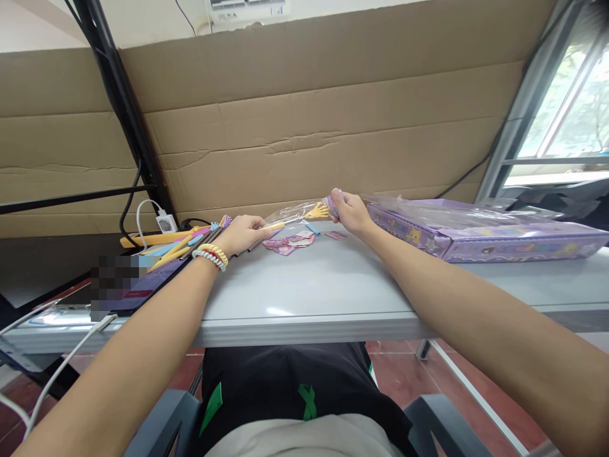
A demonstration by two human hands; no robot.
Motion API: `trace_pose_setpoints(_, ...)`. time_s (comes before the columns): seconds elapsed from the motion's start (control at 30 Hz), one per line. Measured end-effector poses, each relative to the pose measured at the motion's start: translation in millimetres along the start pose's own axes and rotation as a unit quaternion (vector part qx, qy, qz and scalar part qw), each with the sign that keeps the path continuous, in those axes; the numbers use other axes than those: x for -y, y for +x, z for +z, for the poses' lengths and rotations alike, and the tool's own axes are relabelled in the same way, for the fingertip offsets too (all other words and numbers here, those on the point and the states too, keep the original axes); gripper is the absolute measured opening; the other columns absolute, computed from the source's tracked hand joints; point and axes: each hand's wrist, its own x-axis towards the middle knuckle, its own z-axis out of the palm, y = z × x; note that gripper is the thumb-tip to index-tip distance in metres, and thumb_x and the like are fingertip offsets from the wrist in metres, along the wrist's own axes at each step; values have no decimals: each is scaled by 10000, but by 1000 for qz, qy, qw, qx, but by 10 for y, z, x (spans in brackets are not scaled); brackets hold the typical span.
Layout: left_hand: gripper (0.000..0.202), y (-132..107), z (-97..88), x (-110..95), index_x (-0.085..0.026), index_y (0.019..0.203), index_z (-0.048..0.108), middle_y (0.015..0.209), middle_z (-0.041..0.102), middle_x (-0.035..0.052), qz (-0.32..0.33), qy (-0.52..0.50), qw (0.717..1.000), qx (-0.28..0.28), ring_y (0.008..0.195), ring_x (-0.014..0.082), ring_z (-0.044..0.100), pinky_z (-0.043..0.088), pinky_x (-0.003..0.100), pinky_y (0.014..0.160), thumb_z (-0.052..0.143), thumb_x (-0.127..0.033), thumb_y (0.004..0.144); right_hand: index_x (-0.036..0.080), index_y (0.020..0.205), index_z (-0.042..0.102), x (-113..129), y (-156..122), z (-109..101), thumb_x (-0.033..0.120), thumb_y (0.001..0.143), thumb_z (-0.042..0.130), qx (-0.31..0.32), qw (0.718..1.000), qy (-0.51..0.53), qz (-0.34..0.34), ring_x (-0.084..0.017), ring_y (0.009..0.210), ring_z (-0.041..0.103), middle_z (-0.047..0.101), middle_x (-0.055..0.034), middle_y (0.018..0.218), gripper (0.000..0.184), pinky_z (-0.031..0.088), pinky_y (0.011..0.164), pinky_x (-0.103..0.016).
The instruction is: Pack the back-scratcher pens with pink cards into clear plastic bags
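Holds a clear plastic sleeve [295,214] between both hands, just above the far part of a grey table [309,292]. Pinches one end with the left hand [242,233] — fingers closed on the sleeve and on the shaft of the yellow pen [276,225] inside it, with the knuckles low on the tabletop. Clamps the other end with the right hand [351,212], thumb and fingers shut on the plastic right beside the pen's hand-shaped top. Wears beaded bracelets [212,255] on the left wrist. Has pink paper scraps [290,242] lying on the table directly below the sleeve, with a short blue piece [313,229] and one more pink scrap [335,235] just beside them. Has a bundle of pens [174,246], yellow, pink and blue, at the outer side of the left hand — touching or only close, cannot tell. Reaches past a long purple box [499,244] under loose clear film, on the table near the right forearm. Faces a cardboard wall [309,127], with a white charger [165,223] at its foot on the left
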Motion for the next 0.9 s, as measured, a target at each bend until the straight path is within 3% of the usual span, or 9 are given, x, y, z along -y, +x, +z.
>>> trace_pose_setpoints(0.1,389,4,2,12,-164,709,610,479,535,-20,4,-7,1000,4,433,108,457,297,220,411,533,-545,700,198,583,413,-3,-3,-3,664,816,293,8,1000,13,-1,-107,435,430,441,18,449,535,346,467,-232)
trace_pose_setpoints(0.23,406,0,-2,6,-165,713,602,477,523,-23,0,0,1000,8,430,110,456,293,221,407,523,-563,703,202,543,399,-12,9,0,547,885,246,-11,1000,-9,19,-116,460,443,454,-3,457,509,358,488,-235)
trace_pose_setpoints(0.4,428,5,2,12,-166,719,612,553,582,-1,16,30,999,0,499,124,497,323,223,449,506,-581,707,184,610,459,17,11,-1,350,908,304,-28,990,-134,36,-132,515,487,540,-27,535,375,359,544,-243)
trace_pose_setpoints(0.53,415,-3,5,-8,-171,714,605,549,589,-3,10,32,999,2,497,126,499,316,223,448,500,-573,715,170,647,520,51,7,10,255,886,324,-69,964,-258,8,-149,598,491,569,-50,618,321,342,585,-249)
trace_pose_setpoints(0.63,408,-27,-6,-63,-175,697,596,516,567,-14,-1,26,1000,10,466,117,476,305,223,434,503,-572,711,145,922,577,73,-13,7,222,856,371,-97,957,-274,2,-164,613,511,593,-55,660,229,347,609,-253)
trace_pose_setpoints(0.73,412,-48,-15,-113,-177,688,597,485,545,-25,-6,23,1000,16,444,112,457,297,225,430,513,-580,700,146,1195,461,68,-30,-3,180,832,390,-93,960,-263,0,-164,573,518,598,-26,638,372,361,621,-253)
trace_pose_setpoints(0.9,388,-41,1,-100,-185,775,601,507,556,-31,-8,24,1000,-3,457,119,466,303,229,444,558,-556,672,166,884,630,1,-2,11,171,786,462,-11,952,-303,-27,-170,698,561,662,-49,762,194,385,678,-257)
